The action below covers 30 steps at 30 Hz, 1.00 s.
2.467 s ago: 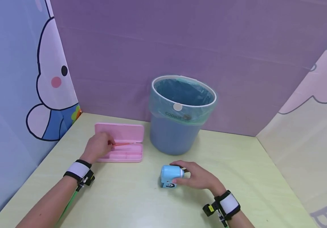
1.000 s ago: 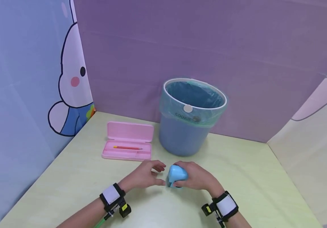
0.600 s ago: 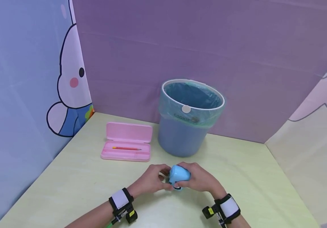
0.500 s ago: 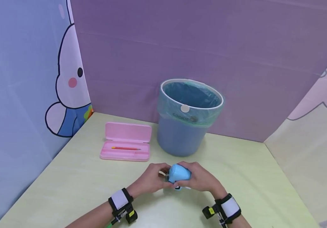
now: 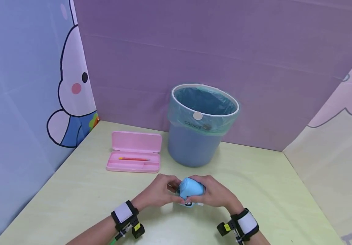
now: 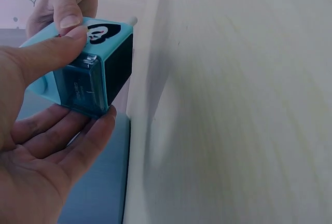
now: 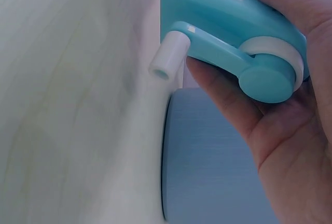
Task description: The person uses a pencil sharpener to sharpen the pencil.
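A light blue hand-crank pencil sharpener (image 5: 191,188) with a panda picture is held between both hands close over the table. My right hand (image 5: 214,191) grips it from the right; in the right wrist view its crank (image 7: 220,47) and white knob (image 7: 170,54) point away from the palm. From the left, my left hand (image 5: 160,191) pinches the end with the clear shavings drawer (image 6: 80,86): thumb on top, fingertips underneath. An orange-red pencil (image 5: 134,159) lies in the open pink pencil case (image 5: 133,165).
Behind the hands stands a blue waste bin (image 5: 194,146) with a bag liner folded over its rim. The pencil case is left of the bin. A purple wall backs the pale table (image 5: 255,190), with printed sheets at both sides.
My left hand has let go of the pencil in the case and moved right and nearer to the sharpener, taking hold of it. My right hand has lifted and turned the sharpener.
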Each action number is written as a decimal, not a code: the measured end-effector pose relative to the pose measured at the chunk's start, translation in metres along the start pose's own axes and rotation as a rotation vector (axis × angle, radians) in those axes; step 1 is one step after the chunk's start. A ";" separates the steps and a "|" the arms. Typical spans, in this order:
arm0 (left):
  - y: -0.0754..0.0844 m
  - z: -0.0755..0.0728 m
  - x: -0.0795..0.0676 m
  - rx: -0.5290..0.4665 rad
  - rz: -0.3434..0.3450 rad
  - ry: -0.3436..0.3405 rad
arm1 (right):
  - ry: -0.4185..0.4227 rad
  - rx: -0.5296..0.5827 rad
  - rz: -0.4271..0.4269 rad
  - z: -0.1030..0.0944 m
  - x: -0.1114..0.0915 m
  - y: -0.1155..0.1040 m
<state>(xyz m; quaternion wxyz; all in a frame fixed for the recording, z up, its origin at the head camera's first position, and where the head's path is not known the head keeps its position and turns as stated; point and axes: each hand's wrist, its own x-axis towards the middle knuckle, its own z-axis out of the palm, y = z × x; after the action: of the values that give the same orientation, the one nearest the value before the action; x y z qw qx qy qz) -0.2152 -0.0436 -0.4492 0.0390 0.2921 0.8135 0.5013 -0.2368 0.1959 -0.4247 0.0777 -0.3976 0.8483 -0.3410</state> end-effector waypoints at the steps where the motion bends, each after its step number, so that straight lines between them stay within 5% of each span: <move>1: 0.000 -0.001 0.000 -0.002 0.002 0.001 | -0.001 -0.001 -0.002 0.000 0.000 0.000; 30: -0.005 -0.005 -0.003 -0.007 0.034 0.025 | -0.015 -0.051 0.016 -0.001 0.008 -0.005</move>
<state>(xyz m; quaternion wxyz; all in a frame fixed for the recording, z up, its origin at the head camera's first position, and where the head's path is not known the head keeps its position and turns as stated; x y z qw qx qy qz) -0.2163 -0.0512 -0.4514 0.0211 0.2995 0.8071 0.5084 -0.2400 0.1885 -0.4194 0.0769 -0.3951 0.8593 -0.3156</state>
